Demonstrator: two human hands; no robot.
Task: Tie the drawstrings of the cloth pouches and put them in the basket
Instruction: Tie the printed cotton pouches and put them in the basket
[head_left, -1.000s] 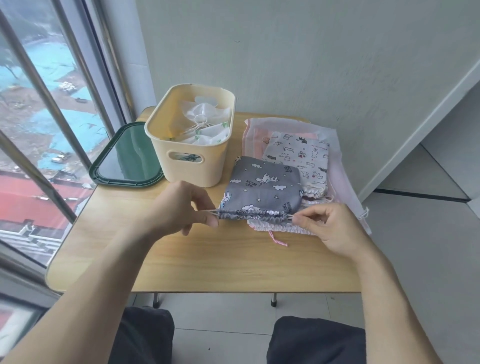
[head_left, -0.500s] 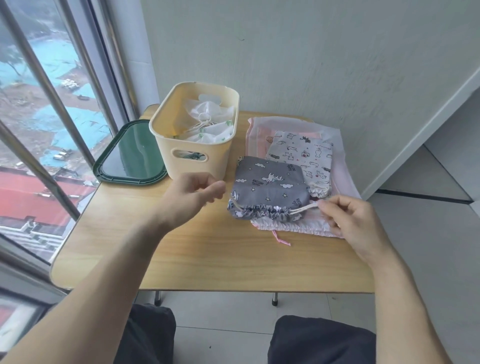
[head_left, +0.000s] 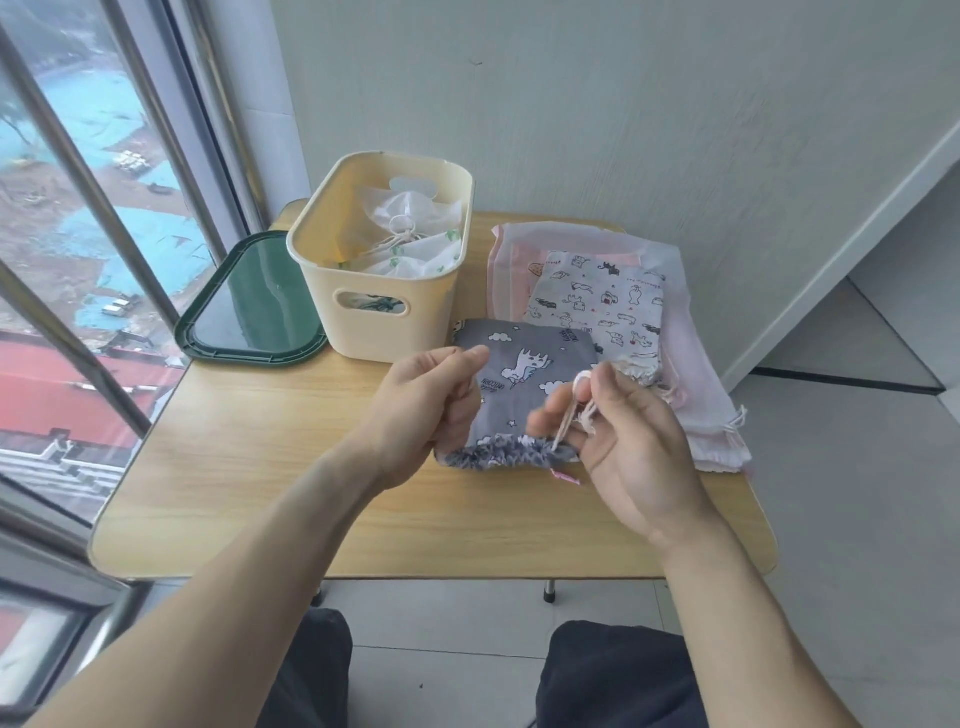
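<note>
Left hand (head_left: 423, 410): fingers curled, grip closed on the left side of the grey pouch (head_left: 519, 384).
Right hand (head_left: 623, 441): thumb and fingers pinch the cord (head_left: 574, 402), which loops over a fingertip.
Grey pouch: held up near the middle of the surface (head_left: 291, 467), gathered mouth toward the front edge.
Basket (head_left: 379, 260): back left, white pouches (head_left: 410, 234) inside.
Hidden: pouch's left edge behind the left hand; cord ends blurred.
Other pouches (head_left: 597, 301): stacked toward the right edge.
</note>
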